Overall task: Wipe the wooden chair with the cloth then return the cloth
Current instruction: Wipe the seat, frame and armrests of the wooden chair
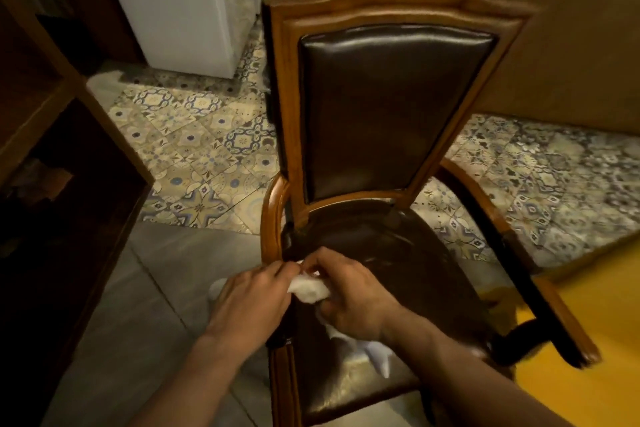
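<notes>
A wooden chair [398, 5] with a carved frame, dark leather back and dark leather seat stands in front of me, facing me. A white cloth [310, 289] is bunched between my two hands over the left side of the seat. My left hand [251, 302] pinches its upper left end with the fingertips, above the left armrest. My right hand [356, 295] grips the bunched part, and a loose tail of cloth hangs down onto the seat below that wrist. Part of the cloth is hidden under my right palm.
A dark wooden cabinet [62, 184] stands close on the left. A white appliance [180, 7] is at the back left on patterned floor tiles [194, 142]. A brown panel wall [571, 28] is behind the chair. A yellow surface [595, 322] lies at the right.
</notes>
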Available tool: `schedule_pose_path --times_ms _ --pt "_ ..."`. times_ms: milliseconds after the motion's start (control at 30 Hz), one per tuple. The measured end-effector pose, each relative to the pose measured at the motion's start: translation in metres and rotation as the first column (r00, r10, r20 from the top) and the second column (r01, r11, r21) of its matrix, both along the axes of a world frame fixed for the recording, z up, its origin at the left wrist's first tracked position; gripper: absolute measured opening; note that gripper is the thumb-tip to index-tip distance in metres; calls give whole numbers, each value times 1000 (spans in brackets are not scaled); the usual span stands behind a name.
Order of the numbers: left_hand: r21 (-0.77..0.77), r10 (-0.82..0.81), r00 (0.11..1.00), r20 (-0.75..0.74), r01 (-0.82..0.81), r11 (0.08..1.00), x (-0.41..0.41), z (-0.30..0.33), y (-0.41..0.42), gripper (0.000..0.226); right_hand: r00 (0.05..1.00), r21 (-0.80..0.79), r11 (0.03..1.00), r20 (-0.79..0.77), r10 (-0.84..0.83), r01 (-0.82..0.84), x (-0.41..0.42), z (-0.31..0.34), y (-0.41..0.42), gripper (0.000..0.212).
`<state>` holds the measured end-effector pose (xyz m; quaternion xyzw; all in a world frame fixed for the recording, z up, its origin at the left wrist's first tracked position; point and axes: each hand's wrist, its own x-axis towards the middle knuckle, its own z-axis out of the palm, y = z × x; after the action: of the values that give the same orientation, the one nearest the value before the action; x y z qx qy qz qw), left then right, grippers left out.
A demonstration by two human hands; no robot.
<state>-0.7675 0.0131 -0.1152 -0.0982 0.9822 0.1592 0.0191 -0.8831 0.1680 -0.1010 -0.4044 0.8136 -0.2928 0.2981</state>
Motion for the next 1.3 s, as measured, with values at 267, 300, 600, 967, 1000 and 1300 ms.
schedule_pose_path --times_ms 267,300,600,967,1000,1300 --pt "-87 -238 969 -60 232 969 -58 83 21 57 887 -55 959 -369 -277 277 0 64 43 46" --pt "-76 -265 961 -75 260 963 -64 92 26 58 859 -66 950 -412 -304 305 0 71 50 45" --pt "-118 -488 861 -145 475 872 -122 145 106 62 645 -113 823 -565 -515 557 -5 122 130 40" --pt "-123 -653 753 -83 643 756 -199 133 186 63 537 -77 674 -540 -648 735 -47 100 202 44" --pt "-116 -668 741 -66 659 743 -208 132 190 63 526 -75 659 -538 -659 748 -52 95 206 44" --pt "-36 -764 644 -30 763 645 -275 109 230 64 431 -128 534 -451 -782 836 -88 66 226 49"
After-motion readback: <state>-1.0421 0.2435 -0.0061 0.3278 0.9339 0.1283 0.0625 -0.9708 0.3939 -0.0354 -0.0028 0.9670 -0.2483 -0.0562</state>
